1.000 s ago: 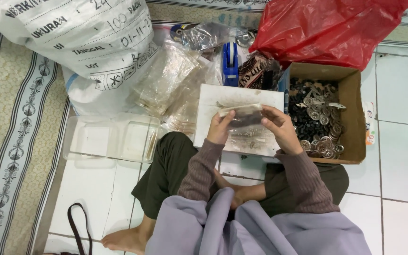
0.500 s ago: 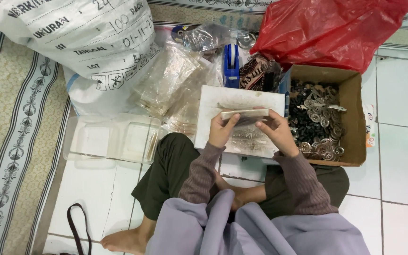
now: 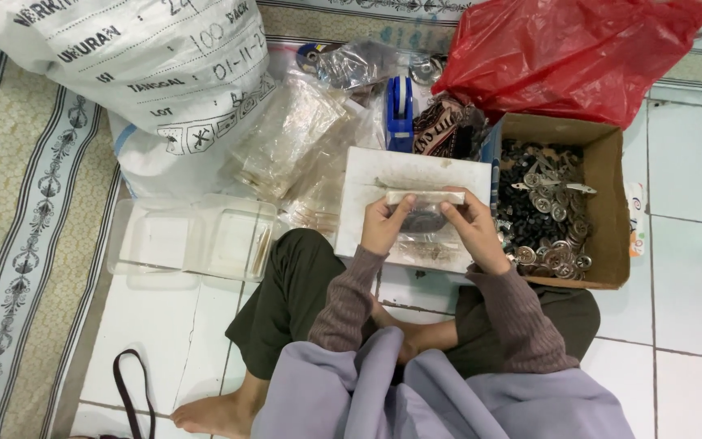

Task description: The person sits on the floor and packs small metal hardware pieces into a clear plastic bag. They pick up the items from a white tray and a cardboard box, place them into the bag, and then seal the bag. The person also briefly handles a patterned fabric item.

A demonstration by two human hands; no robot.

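Small clear plastic packet (image 3: 424, 213) with dark small parts inside, held over the white board (image 3: 367, 175) that rests on the person's lap. Left hand (image 3: 383, 225) is closed on the packet's left edge, right hand (image 3: 471, 228) closed on its right edge, fingertips pinching along the folded top strip. Judgement: packet is light, film is thin, soft and slippery; contents loose, so they would shift if tilted; best held by the top fold at both corners, as here. Not fragile. Count: one packet in hand, two hands on it, one board. To the right, touching the board, one open cardboard box (image 3: 611, 211) of dark and silvery metal bits, too many to count. Behind: one blue tape dispenser (image 3: 399, 110), one red plastic bag (image 3: 566, 53), one heap of empty clear bags (image 3: 290, 138), one large white sack (image 3: 123, 65). Left: one clear plastic tray (image 3: 197, 240).
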